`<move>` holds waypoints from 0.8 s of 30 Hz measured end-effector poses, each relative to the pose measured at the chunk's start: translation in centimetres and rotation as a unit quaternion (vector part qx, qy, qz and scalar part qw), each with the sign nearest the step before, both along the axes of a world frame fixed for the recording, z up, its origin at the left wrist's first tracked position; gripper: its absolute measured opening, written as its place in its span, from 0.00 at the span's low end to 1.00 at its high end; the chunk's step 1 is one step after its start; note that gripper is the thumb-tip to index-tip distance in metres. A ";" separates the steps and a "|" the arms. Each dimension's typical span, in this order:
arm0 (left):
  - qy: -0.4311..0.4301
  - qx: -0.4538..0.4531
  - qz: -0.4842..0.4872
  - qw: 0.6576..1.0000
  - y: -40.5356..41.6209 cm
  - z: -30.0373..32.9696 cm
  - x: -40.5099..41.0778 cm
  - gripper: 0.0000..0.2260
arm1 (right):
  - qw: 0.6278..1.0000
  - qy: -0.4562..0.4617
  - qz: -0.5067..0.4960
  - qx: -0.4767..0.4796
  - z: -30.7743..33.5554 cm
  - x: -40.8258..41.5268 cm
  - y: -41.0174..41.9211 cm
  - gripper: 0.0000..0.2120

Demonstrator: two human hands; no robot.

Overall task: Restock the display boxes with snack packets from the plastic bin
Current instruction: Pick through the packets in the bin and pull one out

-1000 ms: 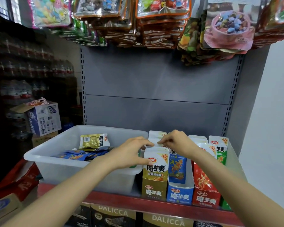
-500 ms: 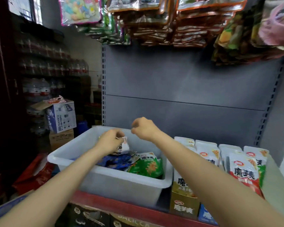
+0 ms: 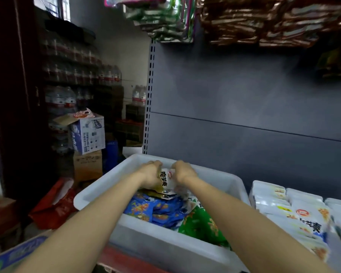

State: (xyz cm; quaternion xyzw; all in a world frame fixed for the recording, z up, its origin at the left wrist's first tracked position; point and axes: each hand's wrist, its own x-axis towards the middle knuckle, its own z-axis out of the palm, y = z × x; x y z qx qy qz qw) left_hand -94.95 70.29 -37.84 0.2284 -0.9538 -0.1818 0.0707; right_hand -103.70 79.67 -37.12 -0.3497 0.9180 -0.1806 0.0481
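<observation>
A white plastic bin [image 3: 98,192] stands on the shelf with blue packets [image 3: 152,209], green packets [image 3: 203,225] and yellow-white ones inside. Both my hands are down in its far end. My left hand [image 3: 150,174] and my right hand [image 3: 182,172] grip a small stack of white-and-yellow snack packets [image 3: 166,179] between them, held upright just above the pile. To the right of the bin stand the display boxes [image 3: 280,209], packed with white-topped packets.
The grey shelf back panel [image 3: 244,95] rises behind the bin. Hanging snack bags [image 3: 234,22] crowd overhead. At the left are a blue-white carton [image 3: 89,133] on a brown box, bottled water stacks and a red bag [image 3: 53,203] on the floor.
Both hands left the display boxes, moved left into the bin and closed on a stack of white-yellow packets. My view swung left and down over the bin.
</observation>
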 end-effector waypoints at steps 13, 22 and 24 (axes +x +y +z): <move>0.294 -0.257 0.014 0.920 7.5 3.6 5.4 0.13 | 0.786 -0.352 -0.003 -0.508 9.4 3.6 8.9 0.10; 0.352 -0.213 -0.177 0.894 17.2 4.9 4.6 0.26 | 0.824 -0.234 0.029 -0.515 10.7 3.3 22.7 0.09; 0.326 -0.057 -0.190 0.924 18.9 5.1 3.6 0.33 | 0.838 -0.150 0.018 -0.524 10.6 2.0 25.4 0.11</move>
